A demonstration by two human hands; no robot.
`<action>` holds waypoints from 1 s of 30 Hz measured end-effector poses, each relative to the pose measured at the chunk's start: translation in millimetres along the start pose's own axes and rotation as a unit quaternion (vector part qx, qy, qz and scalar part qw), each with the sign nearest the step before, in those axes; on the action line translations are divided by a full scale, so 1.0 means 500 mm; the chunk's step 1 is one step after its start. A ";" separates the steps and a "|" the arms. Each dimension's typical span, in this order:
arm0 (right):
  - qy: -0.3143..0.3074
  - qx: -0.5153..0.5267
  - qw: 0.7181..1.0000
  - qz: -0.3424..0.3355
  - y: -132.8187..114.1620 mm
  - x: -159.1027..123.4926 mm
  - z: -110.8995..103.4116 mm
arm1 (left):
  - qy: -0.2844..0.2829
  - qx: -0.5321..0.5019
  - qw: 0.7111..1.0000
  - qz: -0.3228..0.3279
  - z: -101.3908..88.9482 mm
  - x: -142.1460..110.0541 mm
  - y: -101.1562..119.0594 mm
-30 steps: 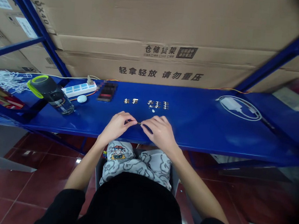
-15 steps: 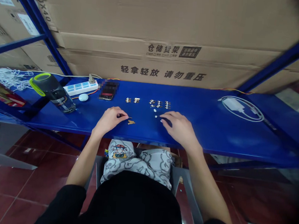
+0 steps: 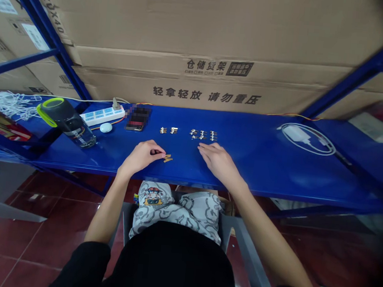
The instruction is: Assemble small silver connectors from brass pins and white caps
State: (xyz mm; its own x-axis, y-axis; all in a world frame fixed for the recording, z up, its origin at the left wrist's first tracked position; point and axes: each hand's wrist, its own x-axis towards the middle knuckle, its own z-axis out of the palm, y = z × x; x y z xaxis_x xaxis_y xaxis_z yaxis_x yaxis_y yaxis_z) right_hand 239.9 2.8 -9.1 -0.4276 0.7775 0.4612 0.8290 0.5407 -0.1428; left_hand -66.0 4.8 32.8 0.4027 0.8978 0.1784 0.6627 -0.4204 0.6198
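Observation:
My left hand (image 3: 144,156) is closed in a pinch on a small brass-coloured piece at the edge of a little pile of brass-coloured pieces (image 3: 167,159) on the blue shelf. My right hand (image 3: 217,160) reaches low over the shelf, its fingertips drawn together; whatever lies between them is hidden. Just beyond it stand rows of small white-and-metal parts (image 3: 203,134). To their left, two smaller clusters of similar parts (image 3: 173,130) lie apart from them.
A phone (image 3: 137,118), a white power strip (image 3: 104,115), a round white item (image 3: 106,128) and a dark bottle (image 3: 68,121) occupy the left side. A charger with coiled white cable (image 3: 301,137) lies at right. Cardboard boxes (image 3: 174,30) back the blue shelf (image 3: 263,167).
My left hand has moved slightly down onto the brass-coloured pile. My right hand has shifted left and its fingers have closed over where two small white bits lay; they are now out of sight.

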 end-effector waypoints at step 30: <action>-0.049 0.008 0.991 -0.128 -0.080 0.277 0.097 | -0.080 0.035 0.995 0.049 0.027 -0.009 0.044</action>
State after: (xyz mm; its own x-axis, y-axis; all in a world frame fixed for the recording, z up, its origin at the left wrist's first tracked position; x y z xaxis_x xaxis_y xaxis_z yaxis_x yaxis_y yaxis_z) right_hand 129.9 104.5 17.8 -0.6562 0.6416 0.3972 0.6837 0.7282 -0.0467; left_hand -44.6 -10.5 35.1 0.5585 0.8224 0.1085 0.6556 -0.5177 0.5497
